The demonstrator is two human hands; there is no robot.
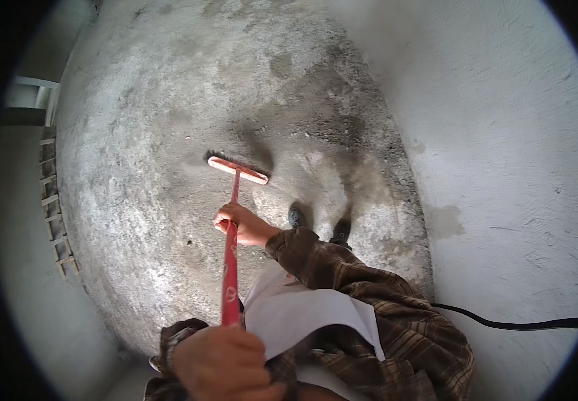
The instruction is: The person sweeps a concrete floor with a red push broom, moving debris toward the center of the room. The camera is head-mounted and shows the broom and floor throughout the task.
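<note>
A push broom with a red handle runs up the middle of the view, away from my body. Both my hands grip it. My left hand, close to the camera, is wrapped around the upper end of the handle. Farther down, my right hand closes around the handle a short way from the head. The red broom head lies tilted on the rough concrete floor, its dark bristles partly hidden beneath it. Grit and dark dust lie beyond and right of the head.
My shoes stand right of the broom. A plastered wall rises on the right, with a black cable across its lower part. A wooden ladder lies along the left wall. White cloth or paper hangs at my front.
</note>
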